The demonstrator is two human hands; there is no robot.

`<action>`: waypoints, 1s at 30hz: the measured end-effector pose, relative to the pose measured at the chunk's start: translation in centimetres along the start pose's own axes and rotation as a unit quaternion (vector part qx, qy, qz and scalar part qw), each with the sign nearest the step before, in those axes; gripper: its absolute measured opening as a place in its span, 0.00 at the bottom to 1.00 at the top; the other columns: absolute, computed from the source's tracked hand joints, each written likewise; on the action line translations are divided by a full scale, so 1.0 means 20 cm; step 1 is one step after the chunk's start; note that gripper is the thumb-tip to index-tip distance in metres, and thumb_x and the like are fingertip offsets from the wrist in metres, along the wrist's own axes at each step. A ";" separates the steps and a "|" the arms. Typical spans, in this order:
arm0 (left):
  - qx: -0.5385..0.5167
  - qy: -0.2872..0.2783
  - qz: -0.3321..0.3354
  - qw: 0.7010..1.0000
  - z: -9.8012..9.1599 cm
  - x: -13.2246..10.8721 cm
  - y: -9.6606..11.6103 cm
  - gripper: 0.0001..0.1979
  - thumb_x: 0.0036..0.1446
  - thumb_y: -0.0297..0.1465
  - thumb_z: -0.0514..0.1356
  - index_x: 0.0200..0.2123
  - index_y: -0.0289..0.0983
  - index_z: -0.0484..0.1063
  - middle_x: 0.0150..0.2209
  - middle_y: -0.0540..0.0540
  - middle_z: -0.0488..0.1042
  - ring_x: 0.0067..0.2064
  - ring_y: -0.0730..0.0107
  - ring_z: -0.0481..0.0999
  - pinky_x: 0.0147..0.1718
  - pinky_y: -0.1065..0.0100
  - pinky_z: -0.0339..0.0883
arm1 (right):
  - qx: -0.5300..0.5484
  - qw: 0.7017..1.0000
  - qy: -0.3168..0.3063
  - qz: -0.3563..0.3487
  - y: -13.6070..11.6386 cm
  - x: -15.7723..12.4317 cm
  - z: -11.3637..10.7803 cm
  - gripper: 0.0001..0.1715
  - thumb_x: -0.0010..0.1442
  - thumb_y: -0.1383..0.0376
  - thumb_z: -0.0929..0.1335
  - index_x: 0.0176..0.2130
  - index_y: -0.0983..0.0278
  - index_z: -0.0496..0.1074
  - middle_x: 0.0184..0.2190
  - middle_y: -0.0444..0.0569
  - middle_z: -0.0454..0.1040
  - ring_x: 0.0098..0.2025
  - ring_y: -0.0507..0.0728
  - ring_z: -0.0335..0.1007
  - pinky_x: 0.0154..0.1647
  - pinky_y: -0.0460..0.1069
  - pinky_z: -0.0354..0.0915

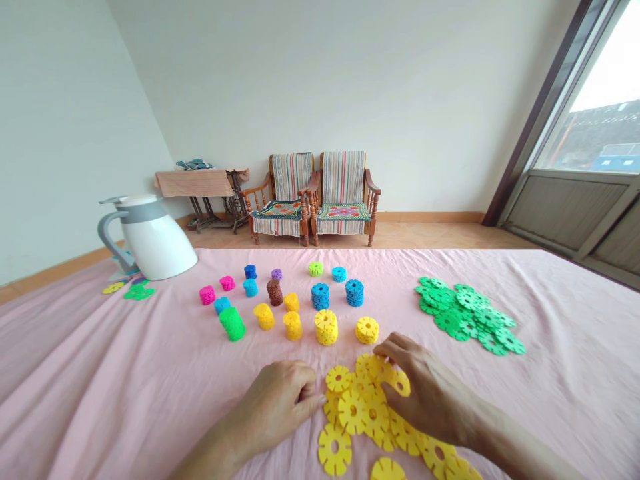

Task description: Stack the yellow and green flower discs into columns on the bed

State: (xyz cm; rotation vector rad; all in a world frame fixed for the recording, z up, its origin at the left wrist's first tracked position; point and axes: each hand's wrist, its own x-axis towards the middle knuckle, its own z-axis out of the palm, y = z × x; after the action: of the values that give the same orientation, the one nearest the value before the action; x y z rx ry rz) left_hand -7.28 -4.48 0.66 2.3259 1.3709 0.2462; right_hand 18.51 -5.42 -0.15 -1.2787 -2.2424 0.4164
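Observation:
A loose pile of yellow notched plastic discs [353, 410] lies in front of me on the pink cloth. At its left edge is my left hand [280, 403], fingers curled and thumb pressed in; whatever it holds, if anything, is hidden. My right hand [425, 390] reaches over the pile's right side, with thumb and fingers closed around a yellow disc [400, 382]. Just beyond the hands stand two stacks of yellow discs, a taller stack [326, 328] and a shorter stack [367, 331]. A leaning green stack [233, 324] is farther left.
Several small stacks, including a brown stack [275, 292] and a blue stack [320, 296], stand mid-table. Loose green discs [467, 313] are heaped at right. A white jug [160, 240] stands on the left of the pink tablecloth [125, 373]. Two wooden chairs [343, 187] are beyond.

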 end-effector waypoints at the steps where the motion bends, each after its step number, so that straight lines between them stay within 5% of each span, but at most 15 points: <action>1: -0.001 0.001 0.003 1.000 0.00 0.00 0.00 0.13 0.52 0.28 0.57 0.18 0.35 0.57 0.21 0.55 0.63 0.24 0.78 0.62 0.23 0.72 0.46 | 0.005 1.000 0.011 0.000 0.00 0.02 -0.01 0.20 0.49 0.74 0.64 0.43 0.63 0.67 0.37 0.49 0.68 0.39 0.56 0.66 0.40 0.52 0.64; 14: -0.002 0.002 0.011 1.000 0.01 -0.01 -0.01 0.13 0.51 0.27 0.58 0.19 0.35 0.58 0.21 0.55 0.64 0.24 0.78 0.62 0.23 0.72 0.46 | -0.071 0.996 0.060 -0.002 0.07 0.26 -0.03 0.15 0.51 0.69 0.66 0.41 0.64 0.72 0.35 0.51 0.70 0.39 0.58 0.68 0.41 0.53 0.65; 25: -0.001 0.001 0.016 1.000 0.02 0.00 -0.02 0.13 0.52 0.28 0.58 0.19 0.35 0.58 0.21 0.55 0.64 0.24 0.77 0.63 0.23 0.72 0.47 | -0.060 0.995 0.075 0.006 0.06 0.22 -0.06 0.12 0.56 0.67 0.65 0.41 0.64 0.71 0.36 0.50 0.71 0.38 0.57 0.69 0.39 0.53 0.65; 30: 0.002 0.003 0.017 1.000 0.02 0.00 -0.02 0.12 0.51 0.26 0.56 0.19 0.36 0.57 0.22 0.55 0.63 0.24 0.77 0.62 0.22 0.72 0.47 | -0.008 1.000 -0.012 -0.028 0.01 0.11 -0.09 0.16 0.52 0.75 0.63 0.40 0.62 0.71 0.38 0.49 0.73 0.39 0.56 0.69 0.40 0.52 0.66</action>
State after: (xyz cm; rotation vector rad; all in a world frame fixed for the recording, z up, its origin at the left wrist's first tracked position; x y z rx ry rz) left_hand -7.51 -4.47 0.20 2.3561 1.3356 0.2602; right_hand 18.74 -3.32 1.84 -1.2222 -2.2992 0.3967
